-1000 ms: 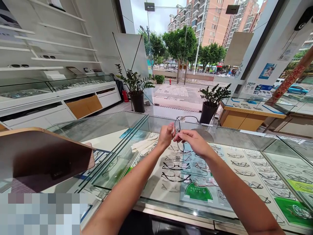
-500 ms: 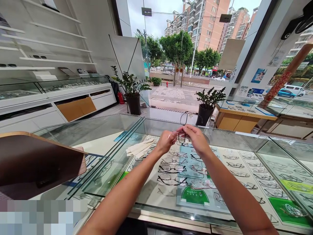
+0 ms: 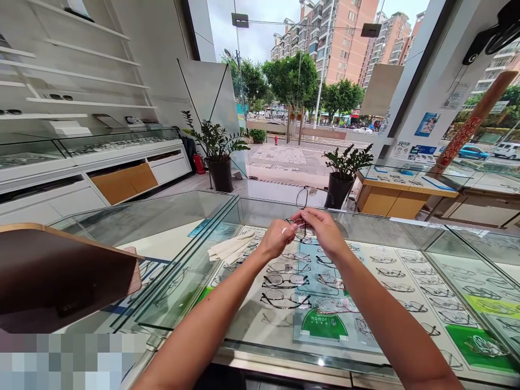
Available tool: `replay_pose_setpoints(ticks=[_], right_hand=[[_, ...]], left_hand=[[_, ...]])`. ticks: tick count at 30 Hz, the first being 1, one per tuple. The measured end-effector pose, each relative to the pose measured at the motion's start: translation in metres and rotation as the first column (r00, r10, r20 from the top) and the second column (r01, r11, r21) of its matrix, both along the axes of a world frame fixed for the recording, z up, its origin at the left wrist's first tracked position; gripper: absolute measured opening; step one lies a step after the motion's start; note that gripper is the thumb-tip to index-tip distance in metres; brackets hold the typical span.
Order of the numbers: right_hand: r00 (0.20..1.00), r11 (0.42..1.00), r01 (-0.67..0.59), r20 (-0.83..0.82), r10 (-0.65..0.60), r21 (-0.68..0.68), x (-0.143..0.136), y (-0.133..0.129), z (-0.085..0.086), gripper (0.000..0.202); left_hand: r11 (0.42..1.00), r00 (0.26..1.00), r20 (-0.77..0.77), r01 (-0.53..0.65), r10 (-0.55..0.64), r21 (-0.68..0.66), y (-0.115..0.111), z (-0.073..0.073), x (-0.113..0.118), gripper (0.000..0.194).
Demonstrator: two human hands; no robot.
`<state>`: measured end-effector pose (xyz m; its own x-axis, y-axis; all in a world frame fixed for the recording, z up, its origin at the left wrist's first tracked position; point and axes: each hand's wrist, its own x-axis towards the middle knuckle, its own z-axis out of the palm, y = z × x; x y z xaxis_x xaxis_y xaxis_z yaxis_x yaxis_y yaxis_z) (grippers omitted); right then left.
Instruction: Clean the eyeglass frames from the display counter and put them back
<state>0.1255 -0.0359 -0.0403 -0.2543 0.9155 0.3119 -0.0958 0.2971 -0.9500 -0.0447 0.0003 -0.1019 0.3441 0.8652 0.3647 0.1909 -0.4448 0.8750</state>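
The handling was judged unfinished: the glasses [image 3: 301,198], pinched by the left hand [image 3: 278,237] and right hand [image 3: 327,233], were held above the surface [image 3: 247,328] and had not been laid down; other frames [image 3: 286,280] were set out in rows below.

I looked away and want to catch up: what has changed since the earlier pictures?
The left hand has moved down, from beside the upper lens of the eyeglasses to near the lower one. The right hand has shifted slightly up, and the upper lens now stands clear above both hands. The view has turned slightly right. Nothing was let go; the right hand still pinches the eyeglasses. The pale cloth stayed put.
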Motion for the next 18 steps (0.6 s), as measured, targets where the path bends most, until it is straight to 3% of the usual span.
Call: replay_pose_setpoints(ticks=[4, 8, 13, 18], right_hand=[[1.0, 1.0, 0.011, 0.006, -0.011, 0.004, 0.002, 0.0, 0.001, 0.031], [0.999, 0.999, 0.032, 0.008, -0.032, 0.014, 0.008, 0.002, 0.001, 0.031], [0.999, 1.0, 0.026, 0.022, -0.027, 0.015, 0.01, -0.001, 0.005, 0.032], [0.999, 0.999, 0.034, 0.024, -0.035, 0.036, 0.01, -0.004, 0.008, 0.033]], left_hand=[[1.0, 0.998, 0.061, -0.021, 0.021, 0.008, 0.005, 0.0, -0.004, 0.074], [0.973, 0.965, 0.136, -0.23, 0.225, 0.024, 0.026, -0.004, -0.02, 0.064], [0.843, 0.841, 0.071, -0.538, 0.536, -0.004, 0.065, -0.025, -0.049, 0.017], [0.748, 0.743, -0.101, -0.664, 0.662, 0.018, 0.087, -0.049, -0.066, 0.019]])
